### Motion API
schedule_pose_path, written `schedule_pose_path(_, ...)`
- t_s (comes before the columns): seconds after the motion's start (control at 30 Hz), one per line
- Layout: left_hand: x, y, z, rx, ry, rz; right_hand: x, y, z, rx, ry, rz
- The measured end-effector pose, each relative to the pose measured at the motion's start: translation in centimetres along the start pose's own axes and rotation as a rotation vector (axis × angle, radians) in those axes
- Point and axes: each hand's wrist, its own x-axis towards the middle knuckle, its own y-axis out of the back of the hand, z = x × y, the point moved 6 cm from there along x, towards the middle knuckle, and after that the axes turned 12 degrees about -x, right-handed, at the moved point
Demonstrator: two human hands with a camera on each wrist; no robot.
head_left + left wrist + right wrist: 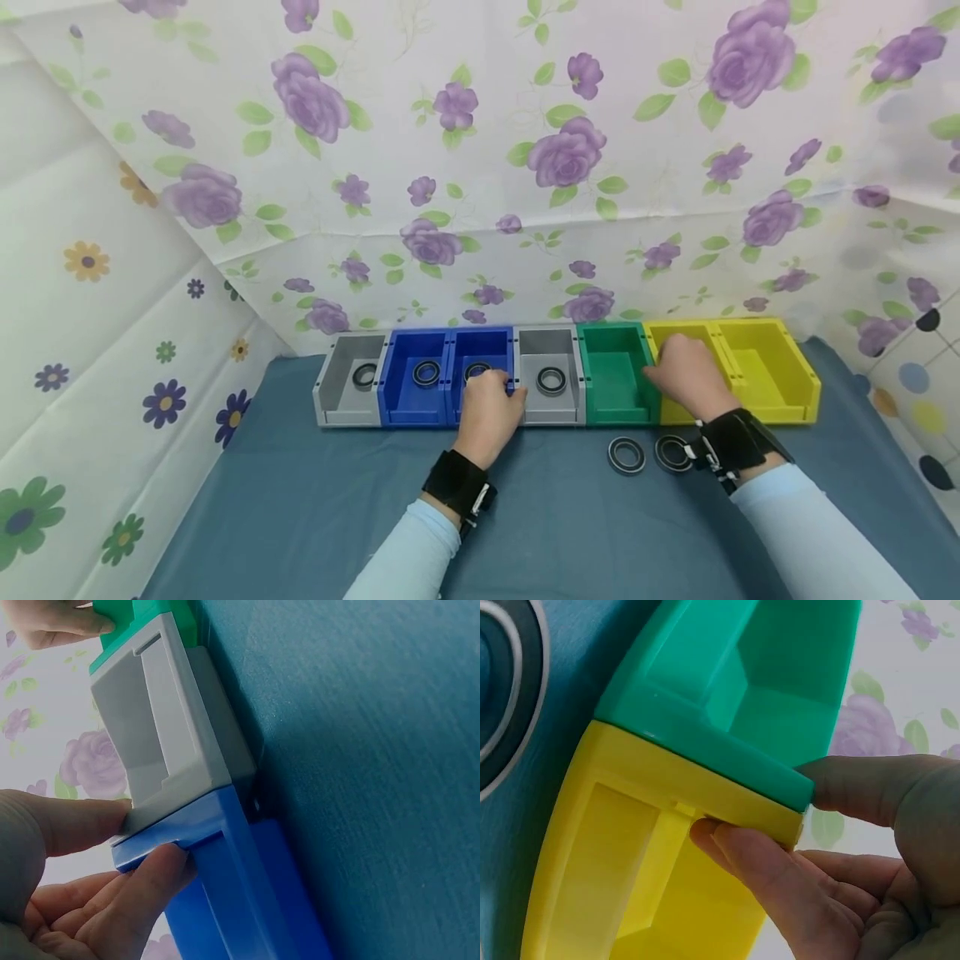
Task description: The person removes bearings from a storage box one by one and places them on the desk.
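My left hand [487,417] pinches the adjoining side walls of the right blue bin [247,900] and the right grey bin [214,746], thumb on the grey side and fingers on the blue. My right hand [693,379] likewise pinches the touching walls of the green bin [705,742] and the left yellow bin [562,847], thumb on the green, fingers inside the yellow. A ball bearing [540,382] lies in that grey bin. Another bearing [468,372] in the right blue bin is partly hidden by my left hand. The green bin holds nothing visible.
The bins form one row along the floral backdrop [450,242]. A left grey bin [348,417] and left blue bin [416,415] each hold a bearing. A second yellow bin [780,412] ends the row. Two loose bearings, one left [613,457] and one right [660,454], lie on the blue cloth.
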Motion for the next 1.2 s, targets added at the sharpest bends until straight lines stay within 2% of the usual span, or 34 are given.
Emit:
schedule_pose_path(0.2,0.2,0.3,0.5,0.077,-0.037,-0.049,0.2,-0.4,-0.1,-0.001,-0.041,-0.054)
schedule_pose_path(0.37,1.0,1.4,3.0,0.253,-0.197,0.035,0.4,-0.3,-0.5,-0.007,-0.044,-0.057)
schedule_pose_path(0.47,1.5,1.4,4.7,0.311,-0.287,0.065,0.5,-0.1,-0.7,-0.009,-0.041,-0.053)
schedule_pose_path(0.63,2.0,-0.2,5.9,0.326,-0.361,0.007,0.5,0.1,-0.7,-0.006,-0.049,-0.061)
schedule_pose_path(0.83,2.4,-2.9,5.7,0.356,-0.319,-0.125,0.4,0.0,-0.7,0.011,-0.081,-0.107)
schedule_pose_path(0.97,2.7,-4.7,5.5,0.367,-0.304,-0.186,0.3,0.0,-0.6,0.005,-0.103,-0.110)
schedule_pose_path(1.2,2.9,-6.7,5.3,0.493,-0.352,-0.260,0.1,-0.1,-0.3,0.010,-0.096,-0.095)
